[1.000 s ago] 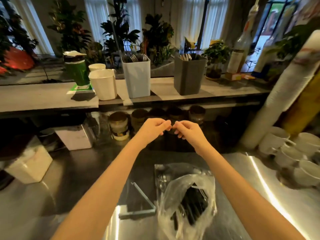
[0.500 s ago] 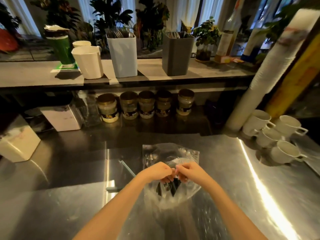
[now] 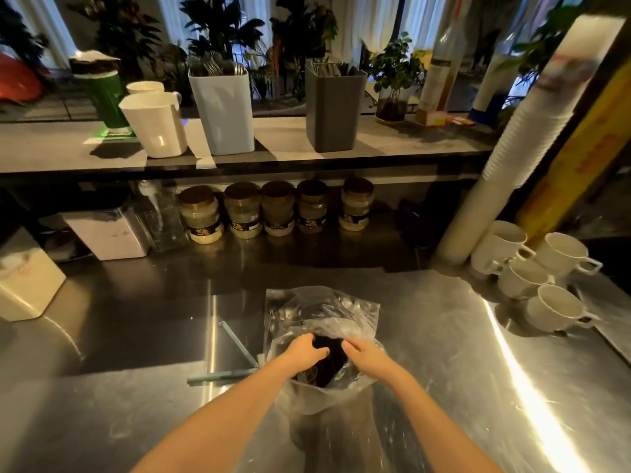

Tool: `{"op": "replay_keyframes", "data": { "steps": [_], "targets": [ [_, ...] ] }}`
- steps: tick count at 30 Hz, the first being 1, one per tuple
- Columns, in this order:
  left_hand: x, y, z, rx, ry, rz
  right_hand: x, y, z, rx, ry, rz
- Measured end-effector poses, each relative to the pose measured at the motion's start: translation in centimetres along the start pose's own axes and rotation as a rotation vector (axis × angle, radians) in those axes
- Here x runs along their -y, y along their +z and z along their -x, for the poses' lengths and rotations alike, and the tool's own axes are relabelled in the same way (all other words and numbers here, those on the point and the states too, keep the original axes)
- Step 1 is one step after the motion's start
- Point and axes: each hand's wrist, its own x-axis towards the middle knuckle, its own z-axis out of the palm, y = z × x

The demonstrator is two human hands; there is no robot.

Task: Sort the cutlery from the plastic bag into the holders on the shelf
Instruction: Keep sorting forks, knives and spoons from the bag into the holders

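Dark cutlery (image 3: 327, 367) inside the clear crumpled plastic bag (image 3: 356, 312) blurs into one mass, perhaps forks; single pieces are indistinguishable.

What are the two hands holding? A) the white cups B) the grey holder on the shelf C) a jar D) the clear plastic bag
D: the left hand and the right hand both grip the open edge of the plastic bag lying on the metal counter.
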Motion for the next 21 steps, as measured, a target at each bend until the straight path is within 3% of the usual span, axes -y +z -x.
{"op": "replay_keyframes", "data": {
  "steps": [8, 14, 21],
  "targets": [
    [-1.4, 3.0, -1.7, -0.167, -0.226, 0.063, -2.4, 0.3, -3.0, 0.049, 0.013, -0.040],
    [-0.5, 6.3, -6.8, -0.209, -0.445, 0.161, -4.9, 0.7, -3.8, 0.061, -0.124, 0.048],
    [-3.5, 4.8, -4.4, -0.220, -0.433, 0.117, -6.1, 0.0, -4.6, 0.093, -0.127, -0.023]
  ]
}}
